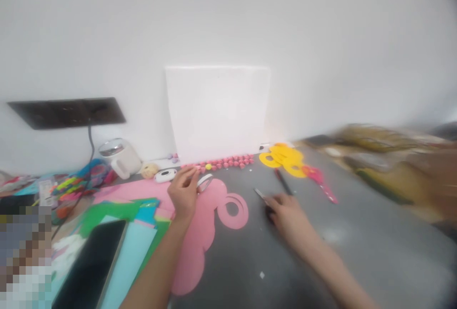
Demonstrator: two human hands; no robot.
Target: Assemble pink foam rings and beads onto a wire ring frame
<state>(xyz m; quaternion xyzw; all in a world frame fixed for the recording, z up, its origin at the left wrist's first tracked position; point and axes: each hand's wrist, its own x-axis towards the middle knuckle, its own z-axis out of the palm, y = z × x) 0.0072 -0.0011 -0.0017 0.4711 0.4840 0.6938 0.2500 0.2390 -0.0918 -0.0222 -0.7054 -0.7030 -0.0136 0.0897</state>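
My left hand (183, 192) rests over a pink foam sheet (194, 247) and pinches a small white tape roll (204, 182) at its fingertips. My right hand (287, 214) lies on the grey table (357, 247), fingers closed around a small dark tool (261, 194) that points away to the left. A pink foam ring (233, 211) lies between the two hands. The picture is blurred by motion.
A white board (217, 111) leans on the wall, with a row of pink beads (228, 162) at its foot. Yellow foam rings (283, 158), a pen (283, 181) and pink scissors (321, 180) lie behind my right hand. Coloured sheets and a phone (91, 264) sit at left, clutter at right.
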